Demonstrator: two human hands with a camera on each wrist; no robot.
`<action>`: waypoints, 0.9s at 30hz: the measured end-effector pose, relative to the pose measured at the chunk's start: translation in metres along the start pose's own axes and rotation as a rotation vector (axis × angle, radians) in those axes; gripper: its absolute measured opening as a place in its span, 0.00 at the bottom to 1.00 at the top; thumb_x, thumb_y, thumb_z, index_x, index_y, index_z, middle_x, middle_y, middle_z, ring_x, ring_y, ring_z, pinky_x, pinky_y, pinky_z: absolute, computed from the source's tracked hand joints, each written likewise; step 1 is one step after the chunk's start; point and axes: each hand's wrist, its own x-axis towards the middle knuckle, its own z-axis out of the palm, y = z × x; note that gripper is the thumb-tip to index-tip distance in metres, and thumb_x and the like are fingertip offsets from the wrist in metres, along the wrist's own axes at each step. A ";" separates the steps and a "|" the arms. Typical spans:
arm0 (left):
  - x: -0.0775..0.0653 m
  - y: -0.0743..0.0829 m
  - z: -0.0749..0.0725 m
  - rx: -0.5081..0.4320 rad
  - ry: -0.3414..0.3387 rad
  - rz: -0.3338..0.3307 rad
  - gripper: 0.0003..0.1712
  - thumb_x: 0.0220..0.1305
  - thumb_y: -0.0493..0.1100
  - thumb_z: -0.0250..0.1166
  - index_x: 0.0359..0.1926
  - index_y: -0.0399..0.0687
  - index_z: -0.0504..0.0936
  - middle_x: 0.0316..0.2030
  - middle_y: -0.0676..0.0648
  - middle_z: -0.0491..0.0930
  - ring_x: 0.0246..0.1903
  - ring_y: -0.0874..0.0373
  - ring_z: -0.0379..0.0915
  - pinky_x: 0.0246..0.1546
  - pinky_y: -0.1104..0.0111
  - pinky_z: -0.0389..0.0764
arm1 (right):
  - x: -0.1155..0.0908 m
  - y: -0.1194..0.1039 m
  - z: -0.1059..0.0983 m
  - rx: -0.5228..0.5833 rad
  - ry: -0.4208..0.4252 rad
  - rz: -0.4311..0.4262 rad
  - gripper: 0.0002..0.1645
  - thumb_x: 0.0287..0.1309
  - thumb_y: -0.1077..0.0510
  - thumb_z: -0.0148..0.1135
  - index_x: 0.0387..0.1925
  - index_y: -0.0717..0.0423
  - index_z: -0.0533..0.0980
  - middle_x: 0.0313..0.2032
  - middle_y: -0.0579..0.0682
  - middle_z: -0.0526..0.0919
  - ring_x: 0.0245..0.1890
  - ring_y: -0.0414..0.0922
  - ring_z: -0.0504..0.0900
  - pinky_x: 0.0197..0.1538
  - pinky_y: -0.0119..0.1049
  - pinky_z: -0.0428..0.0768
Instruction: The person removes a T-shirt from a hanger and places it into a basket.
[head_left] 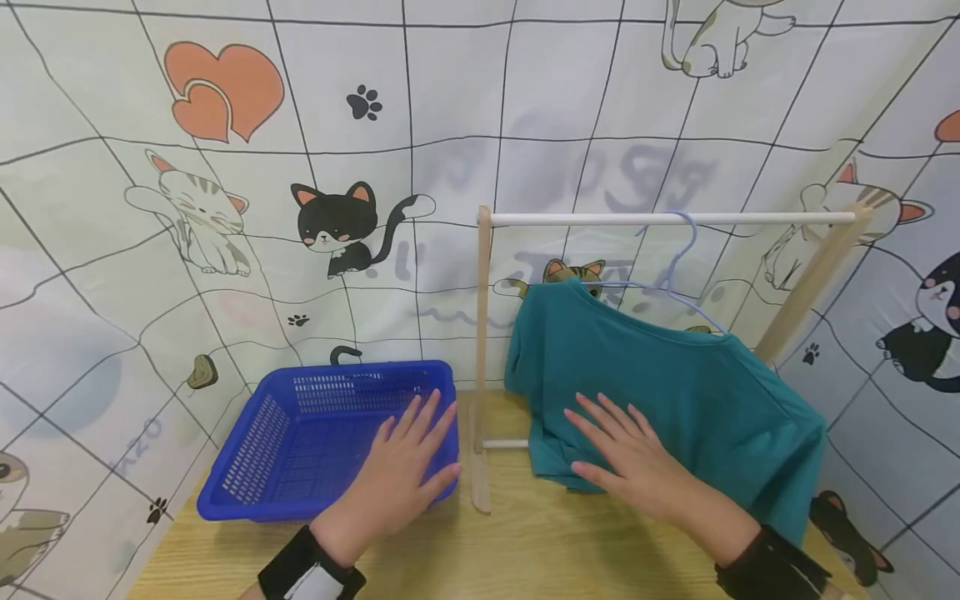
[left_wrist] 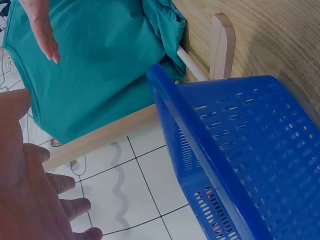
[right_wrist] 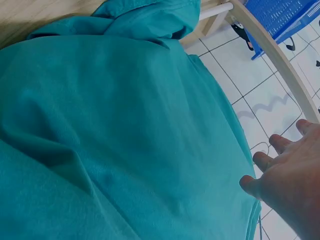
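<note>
A teal T-shirt [head_left: 660,367] hangs on a pale purple hanger [head_left: 667,285], its hook over the white rod [head_left: 585,219] of a small wooden rack [head_left: 483,333]. My right hand [head_left: 637,462] is spread in front of the shirt, fingers straight, holding nothing. To the left, my left hand [head_left: 401,471] is likewise spread, overlapping the right side of a blue plastic basket [head_left: 322,508] in the head view. The basket shows no contents. In the left wrist view the left fingers [left_wrist: 75,207] reach out with the basket beside them. In the right wrist view the shirt [right_wrist: 125,130] fills most of the picture.
Everything stands on a wooden table [head_left: 517,558]. Behind it hangs a white cloth [head_left: 450,100] with a black grid and cartoon cats. A lower white bar [head_left: 506,444] joins the rack near its foot. Dark bands [head_left: 311,567] circle both wrists.
</note>
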 end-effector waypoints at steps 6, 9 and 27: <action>0.007 -0.003 0.007 -0.080 0.038 -0.016 0.42 0.69 0.66 0.44 0.75 0.56 0.42 0.74 0.48 0.36 0.73 0.46 0.35 0.64 0.37 0.53 | 0.000 0.003 -0.008 -0.025 0.029 0.000 0.42 0.60 0.33 0.53 0.72 0.37 0.52 0.74 0.45 0.49 0.73 0.55 0.46 0.66 0.65 0.45; 0.013 -0.004 0.009 -0.170 0.073 -0.040 0.45 0.68 0.63 0.48 0.75 0.48 0.40 0.75 0.44 0.37 0.73 0.44 0.39 0.64 0.38 0.55 | 0.001 0.004 -0.016 -0.037 0.072 -0.018 0.45 0.58 0.37 0.59 0.72 0.40 0.54 0.73 0.48 0.50 0.72 0.56 0.49 0.66 0.65 0.48; 0.046 -0.001 0.026 -0.677 0.125 -0.209 0.45 0.71 0.62 0.44 0.74 0.50 0.30 0.75 0.44 0.33 0.74 0.49 0.30 0.71 0.50 0.42 | -0.011 0.013 -0.067 0.132 0.713 -0.036 0.33 0.49 0.72 0.64 0.59 0.52 0.73 0.58 0.53 0.75 0.61 0.37 0.67 0.61 0.23 0.62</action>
